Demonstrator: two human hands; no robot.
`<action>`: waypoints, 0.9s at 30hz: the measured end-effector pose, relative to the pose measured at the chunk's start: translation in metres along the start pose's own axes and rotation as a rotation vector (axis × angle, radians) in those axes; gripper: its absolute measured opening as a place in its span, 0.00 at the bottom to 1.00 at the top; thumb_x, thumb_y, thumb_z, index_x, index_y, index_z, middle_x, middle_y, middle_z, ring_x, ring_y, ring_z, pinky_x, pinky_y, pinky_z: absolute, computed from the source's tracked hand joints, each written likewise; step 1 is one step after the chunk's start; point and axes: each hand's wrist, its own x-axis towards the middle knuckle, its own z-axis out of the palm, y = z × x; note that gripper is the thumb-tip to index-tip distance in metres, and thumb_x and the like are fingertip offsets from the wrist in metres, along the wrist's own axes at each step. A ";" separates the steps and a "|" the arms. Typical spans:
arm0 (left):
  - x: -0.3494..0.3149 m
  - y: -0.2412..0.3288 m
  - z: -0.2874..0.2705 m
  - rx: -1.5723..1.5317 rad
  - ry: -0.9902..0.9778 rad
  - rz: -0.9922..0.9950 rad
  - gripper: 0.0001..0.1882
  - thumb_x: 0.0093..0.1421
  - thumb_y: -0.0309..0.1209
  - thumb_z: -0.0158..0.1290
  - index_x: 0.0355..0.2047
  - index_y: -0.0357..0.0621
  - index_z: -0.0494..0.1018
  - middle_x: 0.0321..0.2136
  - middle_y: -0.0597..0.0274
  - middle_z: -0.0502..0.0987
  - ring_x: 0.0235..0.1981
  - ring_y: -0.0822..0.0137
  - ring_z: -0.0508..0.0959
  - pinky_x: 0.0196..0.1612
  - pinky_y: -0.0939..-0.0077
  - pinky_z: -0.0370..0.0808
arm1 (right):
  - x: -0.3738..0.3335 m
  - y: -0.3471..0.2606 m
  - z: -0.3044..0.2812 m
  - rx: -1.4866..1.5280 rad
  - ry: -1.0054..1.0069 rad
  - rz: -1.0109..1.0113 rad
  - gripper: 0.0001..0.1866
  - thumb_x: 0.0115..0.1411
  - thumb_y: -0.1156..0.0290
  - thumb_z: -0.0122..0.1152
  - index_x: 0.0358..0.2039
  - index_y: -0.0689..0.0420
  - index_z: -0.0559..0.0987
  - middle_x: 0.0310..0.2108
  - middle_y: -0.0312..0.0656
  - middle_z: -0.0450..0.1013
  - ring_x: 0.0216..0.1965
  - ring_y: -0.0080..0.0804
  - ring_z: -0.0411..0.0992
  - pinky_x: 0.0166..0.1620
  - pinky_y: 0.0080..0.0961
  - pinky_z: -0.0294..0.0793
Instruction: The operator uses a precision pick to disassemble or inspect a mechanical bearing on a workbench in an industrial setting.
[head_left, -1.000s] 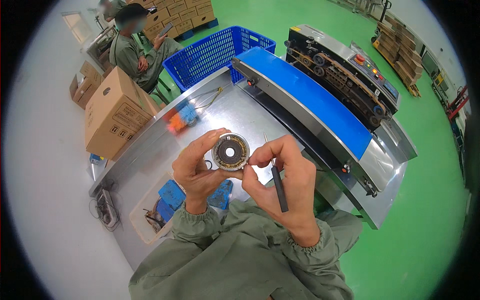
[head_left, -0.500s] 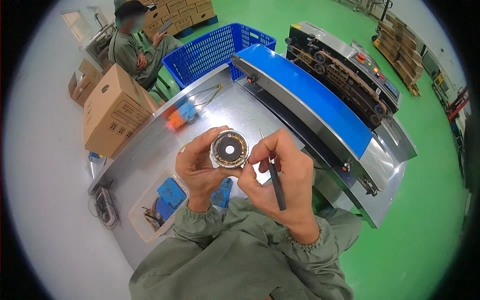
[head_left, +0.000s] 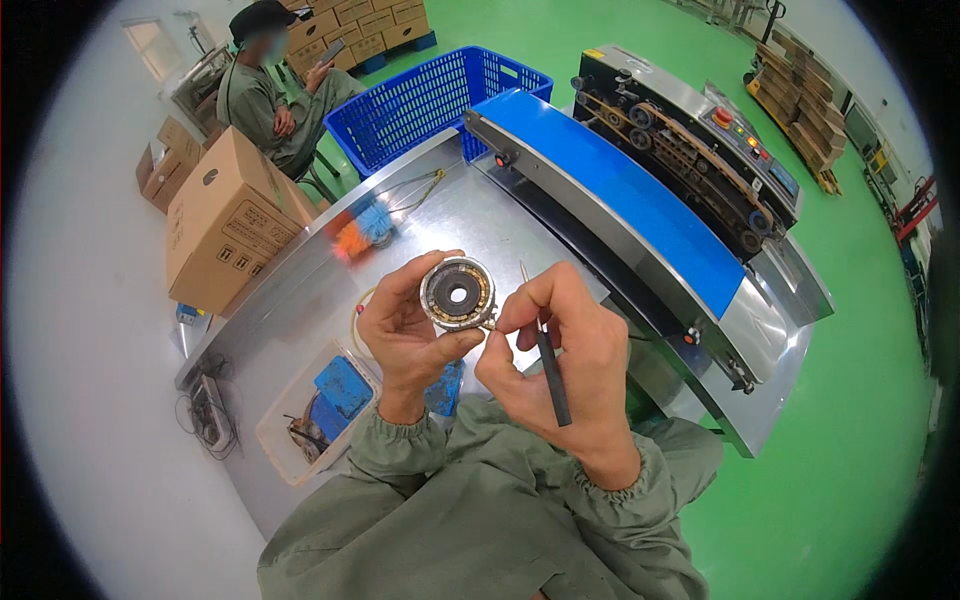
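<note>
My left hand [head_left: 400,325] grips a round metal wheel [head_left: 457,322] by its rim, fingers behind and thumb below. The wheel has a black centre with a hole, and small brass-coloured pieces sit in a ring around it. Across from it, my right hand [head_left: 572,350] pinches thumb and forefinger at the wheel's lower right edge, where a tiny brass-coloured piece [head_left: 490,323] shows. Through the same hand runs a slim tool [head_left: 553,375] with a dark handle and a thin pointed metal tip, slanting up and left. Both hands are above the metal table [head_left: 480,225].
A blue belt conveyor [head_left: 610,190] stands right of the table, beside a machine with rollers [head_left: 690,150]. A tray [head_left: 270,425] with blue blocks lies lower left. Cardboard box [head_left: 235,225], blue basket [head_left: 400,115] and a seated person [head_left: 265,105] are behind.
The wheel has tilted in my left hand and its centre hole looks smaller. The tiny piece by my right fingertips shows more plainly. My right hand has barely moved.
</note>
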 end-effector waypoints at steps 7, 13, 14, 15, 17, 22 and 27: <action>-0.001 0.002 0.003 -0.099 0.074 -0.111 0.41 0.41 0.30 0.73 0.54 0.28 0.67 0.48 0.45 0.76 0.47 0.63 0.78 0.51 0.71 0.77 | -0.001 0.001 -0.003 0.024 0.029 -0.012 0.12 0.43 0.83 0.63 0.26 0.59 0.68 0.22 0.36 0.71 0.22 0.19 0.68 0.28 0.15 0.68; -0.002 -0.005 -0.010 -0.086 0.156 -0.159 0.42 0.43 0.35 0.73 0.54 0.29 0.67 0.46 0.49 0.77 0.47 0.64 0.79 0.51 0.72 0.77 | -0.010 0.052 -0.005 0.134 0.087 0.107 0.12 0.43 0.81 0.63 0.25 0.59 0.68 0.21 0.36 0.69 0.20 0.23 0.67 0.25 0.20 0.67; -0.002 -0.005 -0.014 -0.088 0.160 -0.166 0.42 0.43 0.35 0.73 0.54 0.29 0.67 0.46 0.49 0.77 0.47 0.64 0.79 0.51 0.72 0.77 | -0.014 0.073 -0.004 0.170 0.071 0.179 0.11 0.43 0.80 0.63 0.25 0.59 0.68 0.20 0.35 0.69 0.20 0.21 0.67 0.26 0.18 0.66; -0.001 -0.004 -0.018 -0.062 0.165 -0.148 0.41 0.43 0.36 0.73 0.54 0.30 0.68 0.46 0.50 0.77 0.47 0.64 0.79 0.51 0.71 0.76 | -0.019 0.099 0.000 0.181 0.061 0.222 0.11 0.43 0.78 0.63 0.25 0.58 0.69 0.20 0.34 0.69 0.21 0.20 0.66 0.27 0.18 0.65; -0.002 -0.002 -0.026 -0.001 0.189 -0.132 0.41 0.43 0.38 0.73 0.54 0.31 0.68 0.46 0.52 0.77 0.47 0.64 0.79 0.52 0.71 0.76 | -0.036 0.159 0.012 0.098 0.023 0.343 0.11 0.43 0.74 0.63 0.25 0.57 0.69 0.20 0.33 0.70 0.22 0.21 0.67 0.28 0.19 0.65; -0.014 0.002 -0.041 0.026 0.230 -0.158 0.42 0.42 0.39 0.74 0.54 0.31 0.69 0.46 0.51 0.77 0.47 0.64 0.79 0.52 0.71 0.76 | -0.067 0.244 0.054 -0.218 -0.163 0.582 0.12 0.43 0.70 0.64 0.27 0.54 0.70 0.21 0.36 0.73 0.25 0.33 0.73 0.30 0.31 0.69; -0.017 0.003 -0.041 0.019 0.227 -0.198 0.41 0.44 0.36 0.73 0.54 0.30 0.68 0.47 0.49 0.76 0.47 0.64 0.78 0.52 0.71 0.76 | -0.063 0.252 0.073 -0.420 -0.219 0.540 0.13 0.46 0.71 0.63 0.31 0.53 0.69 0.24 0.41 0.74 0.30 0.46 0.75 0.34 0.40 0.71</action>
